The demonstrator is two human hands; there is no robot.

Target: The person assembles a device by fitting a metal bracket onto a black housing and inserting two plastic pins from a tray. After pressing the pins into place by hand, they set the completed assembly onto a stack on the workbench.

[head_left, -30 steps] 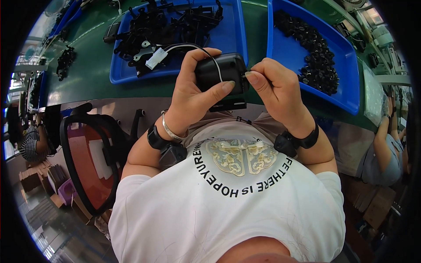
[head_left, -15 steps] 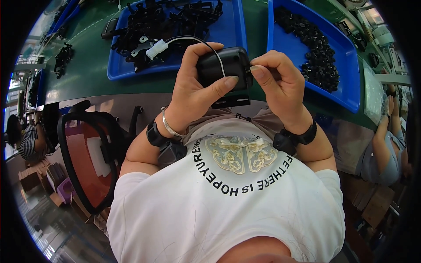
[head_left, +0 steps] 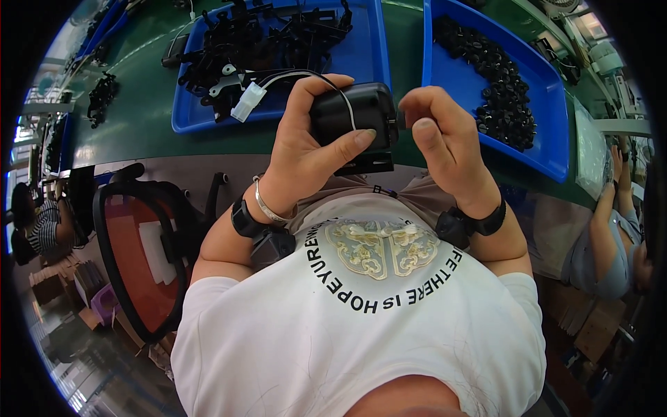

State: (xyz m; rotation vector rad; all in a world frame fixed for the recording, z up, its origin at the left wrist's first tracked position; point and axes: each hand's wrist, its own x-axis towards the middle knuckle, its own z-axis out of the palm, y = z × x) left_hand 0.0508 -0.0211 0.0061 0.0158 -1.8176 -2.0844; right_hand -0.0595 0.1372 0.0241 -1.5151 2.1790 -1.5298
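Observation:
My left hand [head_left: 306, 139] is wrapped round a black rounded housing [head_left: 358, 111] that looks like a small motor, thumb across its near side. A flat black bracket [head_left: 372, 162] shows under it. Over the housing runs a thin pale cable [head_left: 347, 104], ending in a white connector plug [head_left: 248, 101] that hangs by my left fingers. A short stub [head_left: 393, 124] sticks out of the housing's right end. Just right of that end, my right hand [head_left: 448, 142] is apart from it, thumb and index finger separated, with nothing visible between them.
A blue tray [head_left: 383, 42] with tangled black brackets [head_left: 229, 42] lies beyond my left hand. Another blue tray [head_left: 556, 125] at the right holds many small black parts [head_left: 504, 97]. Both stand on a green table [head_left: 142, 115]. An office chair [head_left: 132, 257] is at left; a co-worker's arm [head_left: 604, 215] at right.
My right fingers have come away from the stub at the housing's end and spread apart. The housing and my left hand have shifted slightly toward me; the connector plug has swung lower.

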